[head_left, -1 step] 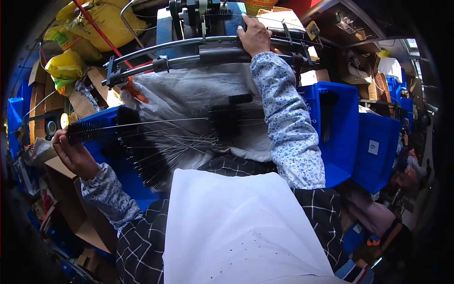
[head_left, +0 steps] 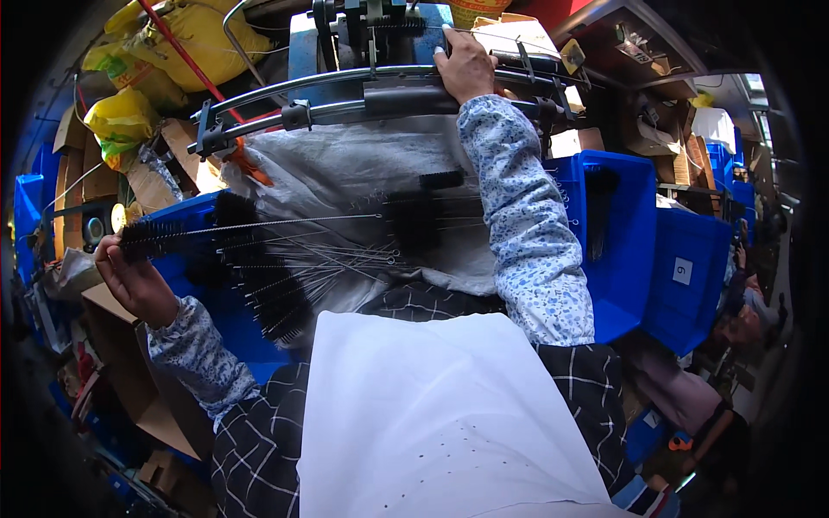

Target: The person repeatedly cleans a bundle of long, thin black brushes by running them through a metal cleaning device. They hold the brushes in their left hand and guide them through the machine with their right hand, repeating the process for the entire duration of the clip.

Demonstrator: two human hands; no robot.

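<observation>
On the brushes [head_left: 272, 285] at the left edge of the sheet [head_left: 363, 151], we see rough, matt black bristles; their stems [head_left: 341, 259] are thin, shiny metal wire. The sheet looks like creased plastic, faintly shiny. Past its far edge we find a smooth, glossy metal rail [head_left: 335, 110]. The bins [head_left: 629, 233] are smooth plastic, the sleeves [head_left: 527, 216] printed cloth, the box [head_left: 134, 367] matt cardboard.

Black brush bristles [head_left: 154, 242], white sleeves [head_left: 531, 216] speckled blue
The wire stem [head_left: 294, 221] is silvery, bins [head_left: 623, 268] blue, sacks [head_left: 216, 47] yellow, lap cloth [head_left: 577, 388] black with white checks.
</observation>
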